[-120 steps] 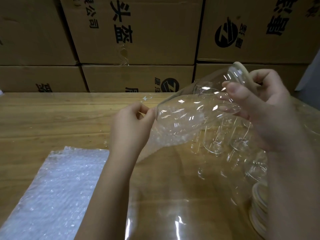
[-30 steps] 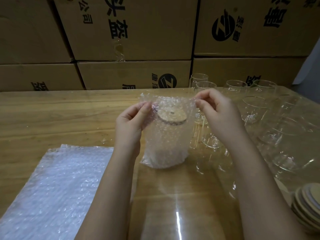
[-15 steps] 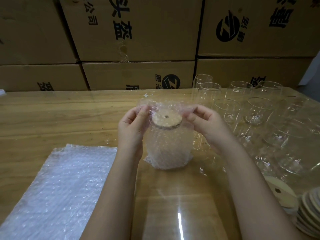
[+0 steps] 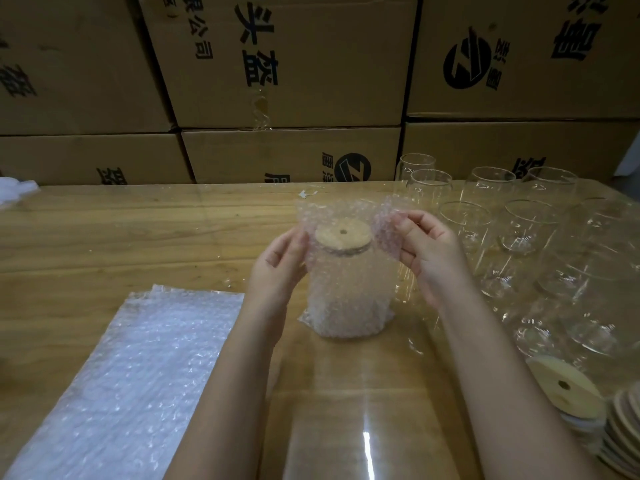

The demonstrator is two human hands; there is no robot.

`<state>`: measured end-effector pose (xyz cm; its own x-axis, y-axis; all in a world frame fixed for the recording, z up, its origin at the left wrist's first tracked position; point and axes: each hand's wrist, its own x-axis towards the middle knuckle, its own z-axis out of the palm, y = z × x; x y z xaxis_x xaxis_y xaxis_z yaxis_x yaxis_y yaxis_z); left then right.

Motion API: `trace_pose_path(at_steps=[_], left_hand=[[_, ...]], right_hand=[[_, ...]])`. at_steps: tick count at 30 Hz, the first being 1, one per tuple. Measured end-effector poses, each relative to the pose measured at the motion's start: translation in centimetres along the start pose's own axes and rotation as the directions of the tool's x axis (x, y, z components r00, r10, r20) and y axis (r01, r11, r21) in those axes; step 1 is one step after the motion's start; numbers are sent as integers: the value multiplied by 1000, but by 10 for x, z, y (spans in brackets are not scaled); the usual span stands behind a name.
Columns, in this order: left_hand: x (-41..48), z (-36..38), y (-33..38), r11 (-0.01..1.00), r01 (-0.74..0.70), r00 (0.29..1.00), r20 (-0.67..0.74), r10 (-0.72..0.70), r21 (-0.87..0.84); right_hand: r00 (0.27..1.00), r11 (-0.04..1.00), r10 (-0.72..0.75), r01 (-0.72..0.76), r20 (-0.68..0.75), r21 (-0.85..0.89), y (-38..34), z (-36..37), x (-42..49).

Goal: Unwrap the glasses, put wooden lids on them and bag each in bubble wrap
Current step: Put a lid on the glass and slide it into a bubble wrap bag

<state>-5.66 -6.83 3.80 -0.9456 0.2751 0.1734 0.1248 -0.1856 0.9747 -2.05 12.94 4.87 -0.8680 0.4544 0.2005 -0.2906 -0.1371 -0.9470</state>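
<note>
Left hand (image 4: 277, 268) and right hand (image 4: 429, 251) each pinch one side of the open mouth of a bubble wrap bag (image 4: 349, 306), which stands upright on the wooden table (image 4: 104, 237) between them. Inside the bag, showing through the bubbles, is a glass (image 4: 349, 282) capped with a round wooden lid (image 4: 343, 235) that has a small hole at its centre. The lid sits about level with the fingertips of both hands. The right hand's thumb and fingers hold a loose flap of the bag raised just beside the lid. Beyond the right hand stand bare glasses (image 4: 526, 226), and spare lids (image 4: 568, 393) are stacked near that forearm. Flat bubble wrap bags (image 4: 138, 368) lie outside the left forearm. This looks like the bagging step, nearly finished for this glass; the next move probably calls for folding the spare top down over the lid and setting the parcel aside. Four seconds earlier the glass was held sideways in the air, being slid into the bag. Half a second ago the hands sat much as now, the right a touch closer to the lid
</note>
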Motion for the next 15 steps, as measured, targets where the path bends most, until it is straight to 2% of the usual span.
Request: trace_pose_path(at_steps=[3, 5, 10, 12, 15], left_hand=[[-10, -8, -6, 941, 20, 981, 177, -85, 338], [-15, -7, -12, 904, -6, 966, 237, -106, 427], [-10, 8, -23, 931, 60, 985, 130, -113, 359], [-8, 9, -23, 939, 70, 984, 134, -122, 337], [-4, 3, -19, 943, 59, 976, 179, -123, 328]], right_hand=[[1000, 1000, 0, 0, -6, 14, 4, 2, -2], [1000, 1000, 3, -3, -18, -7, 10, 5, -6], [961, 985, -100, 59, -257, -162, 43, 16, -27], [957, 990, -77, 41, -281, -132, 58, 16, -36], [969, 992, -51, 21, -242, -123, 72, 14, -46]])
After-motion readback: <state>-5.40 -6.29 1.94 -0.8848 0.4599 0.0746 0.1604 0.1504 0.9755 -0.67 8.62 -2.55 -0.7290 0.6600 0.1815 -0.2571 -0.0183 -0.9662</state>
